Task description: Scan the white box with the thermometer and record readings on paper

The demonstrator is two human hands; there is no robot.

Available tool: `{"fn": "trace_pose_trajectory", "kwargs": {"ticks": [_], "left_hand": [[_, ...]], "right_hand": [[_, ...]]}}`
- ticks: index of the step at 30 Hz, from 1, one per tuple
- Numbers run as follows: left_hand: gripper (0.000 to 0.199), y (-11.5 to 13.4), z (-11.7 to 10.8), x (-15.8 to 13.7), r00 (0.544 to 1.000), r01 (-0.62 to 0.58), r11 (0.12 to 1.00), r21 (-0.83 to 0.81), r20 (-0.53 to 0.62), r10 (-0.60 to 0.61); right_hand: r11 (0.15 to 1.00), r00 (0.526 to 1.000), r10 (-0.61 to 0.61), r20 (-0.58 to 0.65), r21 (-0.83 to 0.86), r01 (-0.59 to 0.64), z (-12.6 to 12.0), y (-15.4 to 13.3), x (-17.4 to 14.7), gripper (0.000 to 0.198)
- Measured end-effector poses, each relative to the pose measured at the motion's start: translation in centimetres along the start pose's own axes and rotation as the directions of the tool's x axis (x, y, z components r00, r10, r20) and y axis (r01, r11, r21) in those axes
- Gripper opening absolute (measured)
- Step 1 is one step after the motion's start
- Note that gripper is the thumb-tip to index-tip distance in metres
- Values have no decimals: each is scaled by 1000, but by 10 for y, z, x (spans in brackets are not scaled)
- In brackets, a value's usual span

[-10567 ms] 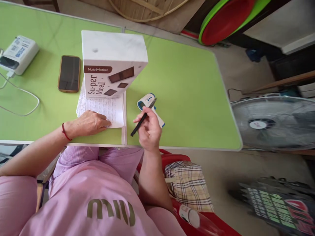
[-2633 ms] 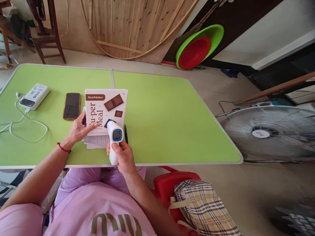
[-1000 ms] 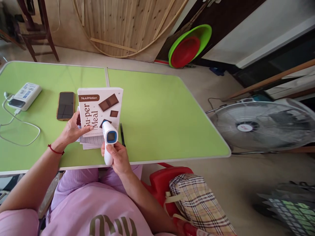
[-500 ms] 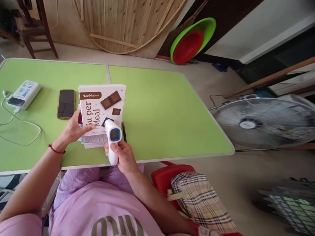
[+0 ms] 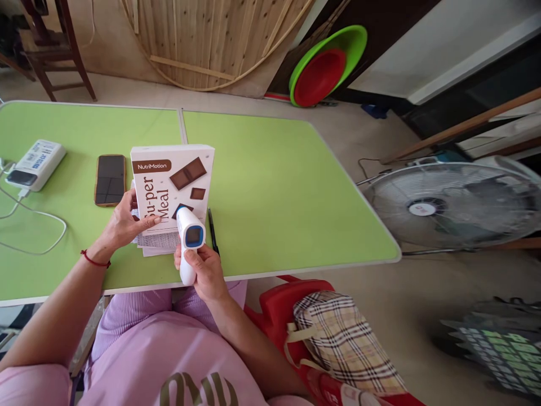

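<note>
My left hand [image 5: 123, 224] grips the box [image 5: 180, 194] by its left edge, thumb on front, above papers [image 5: 158, 246] on the bench [image 5: 270, 197]. My right hand [image 5: 208, 273] is wrapped round the thermometer [image 5: 189, 247], in front of box's lower right. Pen [image 5: 212, 231] just right, phone [image 5: 110, 180] left.

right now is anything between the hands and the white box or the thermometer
Nothing visible: the left hand already grips the white box at its left edge, and the right hand is wrapped around the handle of the thermometer.
</note>
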State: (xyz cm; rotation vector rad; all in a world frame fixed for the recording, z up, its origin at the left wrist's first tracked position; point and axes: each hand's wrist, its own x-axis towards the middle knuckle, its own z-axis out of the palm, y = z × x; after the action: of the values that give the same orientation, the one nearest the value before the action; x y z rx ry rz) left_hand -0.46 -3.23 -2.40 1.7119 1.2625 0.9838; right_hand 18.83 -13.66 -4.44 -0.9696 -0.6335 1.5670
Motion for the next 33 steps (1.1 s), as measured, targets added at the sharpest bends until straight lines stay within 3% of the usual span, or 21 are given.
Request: {"fn": "trace_pose_trajectory", "kwargs": {"ticks": [8, 16, 24, 29, 33], "left_hand": [[64, 11, 1, -1, 996, -61, 998, -16, 63, 62], [71, -1, 4, -1, 997, -77, 996, 47, -7, 77], [72, 7, 9, -5, 997, -52, 996, -73, -64, 47], [77, 9, 4, -5, 994, -68, 993, -96, -89, 59], [86, 4, 2, -1, 978, -136, 991, -5, -163, 133]], "right_hand": [[999, 999, 16, 28, -45, -15, -5, -6, -1, 43], [998, 1000, 14, 26, -64, -12, -8, -5, 1, 43], [997, 999, 1, 50, -74, 2, -11, -4, -2, 46], [981, 993, -84, 82, -170, 97, -10, -13, 0, 43], [905, 975, -216, 43, -367, 216, -15, -24, 7, 42]]}}
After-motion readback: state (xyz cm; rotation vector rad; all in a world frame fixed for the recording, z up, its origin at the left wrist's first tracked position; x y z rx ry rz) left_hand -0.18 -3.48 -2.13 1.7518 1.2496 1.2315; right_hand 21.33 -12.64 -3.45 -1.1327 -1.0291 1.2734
